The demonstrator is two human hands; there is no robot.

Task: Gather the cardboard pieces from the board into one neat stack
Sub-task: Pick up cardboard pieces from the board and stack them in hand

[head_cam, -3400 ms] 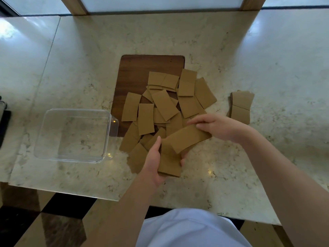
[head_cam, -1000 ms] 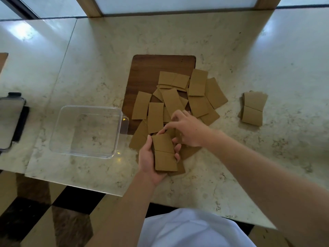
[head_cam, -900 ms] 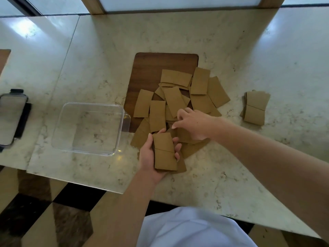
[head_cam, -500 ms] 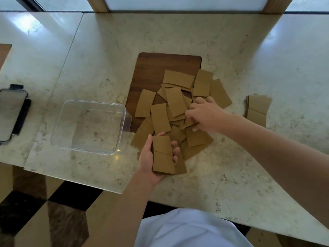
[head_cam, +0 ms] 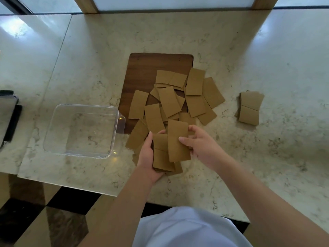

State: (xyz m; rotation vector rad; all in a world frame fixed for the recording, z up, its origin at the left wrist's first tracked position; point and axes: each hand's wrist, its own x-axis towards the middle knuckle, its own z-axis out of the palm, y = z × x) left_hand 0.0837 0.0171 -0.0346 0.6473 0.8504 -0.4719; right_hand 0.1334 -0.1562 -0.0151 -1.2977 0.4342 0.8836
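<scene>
Several brown cardboard pieces (head_cam: 169,101) lie scattered over the near half of a dark wooden board (head_cam: 142,68) and spill onto the marble counter. My left hand (head_cam: 146,157) cups a small stack of cardboard pieces (head_cam: 161,155) from below, just in front of the board. My right hand (head_cam: 199,145) grips one long cardboard piece (head_cam: 178,141) by its right edge and holds it over that stack, overlapping it and shifted to the right. A separate small stack of cardboard (head_cam: 249,107) rests on the counter at the right.
A clear plastic container (head_cam: 53,132) with nothing in it stands left of the board, touching its corner. A dark device (head_cam: 7,114) lies at the far left edge. The counter's front edge (head_cam: 71,186) runs just below my hands.
My right hand picked a long piece from the pile and brought it back toward me, onto the stack in my left hand. The left hand stayed in place.
</scene>
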